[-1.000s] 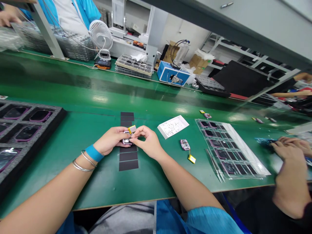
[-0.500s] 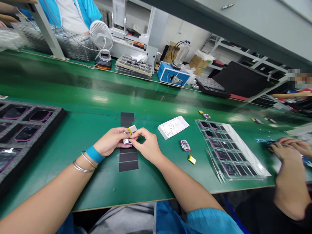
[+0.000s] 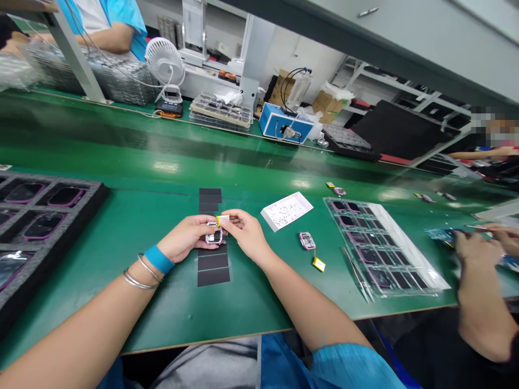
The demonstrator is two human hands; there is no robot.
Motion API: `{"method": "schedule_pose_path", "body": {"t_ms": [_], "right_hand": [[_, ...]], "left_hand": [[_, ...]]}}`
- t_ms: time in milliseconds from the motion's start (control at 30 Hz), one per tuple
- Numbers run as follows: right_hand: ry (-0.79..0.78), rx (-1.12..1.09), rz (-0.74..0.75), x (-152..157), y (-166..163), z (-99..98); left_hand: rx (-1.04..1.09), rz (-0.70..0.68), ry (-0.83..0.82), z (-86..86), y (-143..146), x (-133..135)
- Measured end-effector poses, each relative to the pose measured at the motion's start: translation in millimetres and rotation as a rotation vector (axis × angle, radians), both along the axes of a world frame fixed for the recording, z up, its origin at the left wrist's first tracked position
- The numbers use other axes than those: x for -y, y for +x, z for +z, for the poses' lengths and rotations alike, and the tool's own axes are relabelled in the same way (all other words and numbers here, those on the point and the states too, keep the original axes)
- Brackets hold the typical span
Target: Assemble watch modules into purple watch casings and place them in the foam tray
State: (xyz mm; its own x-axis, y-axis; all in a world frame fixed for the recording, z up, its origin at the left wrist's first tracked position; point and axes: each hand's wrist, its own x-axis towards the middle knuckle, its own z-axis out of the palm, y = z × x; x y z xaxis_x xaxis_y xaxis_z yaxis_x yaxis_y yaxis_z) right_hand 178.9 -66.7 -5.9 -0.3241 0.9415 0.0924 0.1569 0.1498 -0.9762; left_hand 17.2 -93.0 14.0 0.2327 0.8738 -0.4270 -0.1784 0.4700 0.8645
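In from the bench's (image 3: 259,302) near edge, my left hand (image 3: 182,237) grips the watch (image 3: 213,236), likely to stop wobbles, while my right hand (image 3: 247,235) pinches the battery (image 3: 223,220).

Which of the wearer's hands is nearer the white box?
Right. The right hand is just left of the white box, holding a battery; the left hand is farther left, gripping a device.
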Motion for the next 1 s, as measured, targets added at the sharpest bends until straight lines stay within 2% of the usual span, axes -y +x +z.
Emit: {"method": "schedule_pose_path", "body": {"t_ms": [67, 200, 333, 433, 600, 700, 800, 867, 933, 1000], "right_hand": [[0.045, -0.001, -0.020, 0, 0, -0.1], [0.316, 0.128, -0.123, 5, 0, 6.6], [0.509, 0.221, -0.067, 11, -1, 10.3], [0.571, 0.239, 0.042, 14, -4, 8.4], [0.606, 0.289, 0.016, 12, -4, 5.2], [0.667, 0.302, 0.061, 10, -2, 6.8], [0.658, 0.292, 0.080, 9, -1, 8.5], [0.598, 0.281, 0.014, 8, -1, 6.8], [0.471, 0.203, -0.028, 5, -1, 1.9], [0.268, 0.064, 0.038, 0, -1, -4.7]], "left_hand": [[0.044, -0.016, -0.001, 0.9, -1, 0], [0.172, -0.066, 0.011, 2.0, 0, 0], [0.091, 0.009, 0.042, -1.3, 6, 2], [0.091, 0.071, 0.038, -3.7, 7, 2], [0.278, 0.145, -0.020, -2.0, 2, -1], [0.397, 0.177, -0.046, 0.2, 1, -2], [0.384, 0.170, -0.026, 1.9, 1, -1], [0.344, 0.141, 0.013, 1.8, 1, -1], [0.310, 0.120, 0.054, 0.0, -1, -2], [0.275, 0.127, 0.094, -3.4, -1, -3]]}}
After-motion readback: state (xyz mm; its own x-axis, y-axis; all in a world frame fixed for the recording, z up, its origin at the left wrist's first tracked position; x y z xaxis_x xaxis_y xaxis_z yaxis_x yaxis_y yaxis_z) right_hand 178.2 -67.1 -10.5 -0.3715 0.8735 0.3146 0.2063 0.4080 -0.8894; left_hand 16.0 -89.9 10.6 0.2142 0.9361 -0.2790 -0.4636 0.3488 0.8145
